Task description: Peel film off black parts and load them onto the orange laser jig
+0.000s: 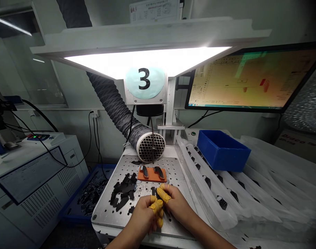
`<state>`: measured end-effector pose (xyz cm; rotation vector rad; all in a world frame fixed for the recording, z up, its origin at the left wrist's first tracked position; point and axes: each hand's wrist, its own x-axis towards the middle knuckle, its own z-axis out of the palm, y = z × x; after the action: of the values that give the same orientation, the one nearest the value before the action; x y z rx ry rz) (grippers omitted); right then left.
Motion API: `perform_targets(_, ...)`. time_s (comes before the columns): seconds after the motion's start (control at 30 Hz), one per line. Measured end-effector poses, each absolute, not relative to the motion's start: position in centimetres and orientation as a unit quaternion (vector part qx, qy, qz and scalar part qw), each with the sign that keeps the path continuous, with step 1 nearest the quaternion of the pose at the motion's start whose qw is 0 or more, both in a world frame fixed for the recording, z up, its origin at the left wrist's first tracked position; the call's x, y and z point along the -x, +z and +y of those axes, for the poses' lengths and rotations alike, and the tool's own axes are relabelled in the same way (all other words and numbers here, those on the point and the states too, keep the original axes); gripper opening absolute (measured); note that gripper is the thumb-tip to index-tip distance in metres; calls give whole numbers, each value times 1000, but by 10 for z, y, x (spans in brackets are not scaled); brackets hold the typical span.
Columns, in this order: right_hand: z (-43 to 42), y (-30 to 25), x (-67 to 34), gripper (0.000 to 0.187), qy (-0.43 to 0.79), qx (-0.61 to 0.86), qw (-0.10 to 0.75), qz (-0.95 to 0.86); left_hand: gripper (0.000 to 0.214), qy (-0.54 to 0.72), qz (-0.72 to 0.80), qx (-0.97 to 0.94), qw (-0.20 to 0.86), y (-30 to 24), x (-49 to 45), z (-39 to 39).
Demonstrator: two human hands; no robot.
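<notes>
My left hand (150,211) and my right hand (171,199) meet over the front of a perforated metal plate (175,169), with yellow finger cots on several fingertips. Both are closed in a pinch. A small black piece (157,195) shows at the fingertips, in my right hand's pinch; whatever my left fingers hold is hidden. Just beyond the hands, an orange fixture block (152,175) carries two dark curved parts, a textured one (144,171) on the left and a smoother one (159,172) on the right. Flat black scraps (124,188) lie in a heap to the left.
A round duct mouth with a grille (151,148) stands behind the fixture, below a bright lamp (147,60). On the right, a blue bin (222,152) rests on white foam sleeves (199,183) holding black parts. A blue tray of dark pieces (93,193) sits lower left. A monitor (253,81) hangs right.
</notes>
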<state>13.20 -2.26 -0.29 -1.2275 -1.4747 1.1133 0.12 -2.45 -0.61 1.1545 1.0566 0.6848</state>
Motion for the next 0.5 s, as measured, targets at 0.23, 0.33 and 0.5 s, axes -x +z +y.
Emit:
perform_targets(0.23, -24, -2, -131, 30, 458, 498, 442, -589, 36, 303, 457, -517, 658, 0, 0, -25)
perform_targets(0.33, -23, -2, -131, 29, 461, 491, 448, -588, 37, 298, 456, -519, 659, 2, 1, -26)
perform_targets(0.5, -23, -1, -131, 30, 482, 488, 452, -571, 40, 293, 459, -521, 657, 0, 1, -24)
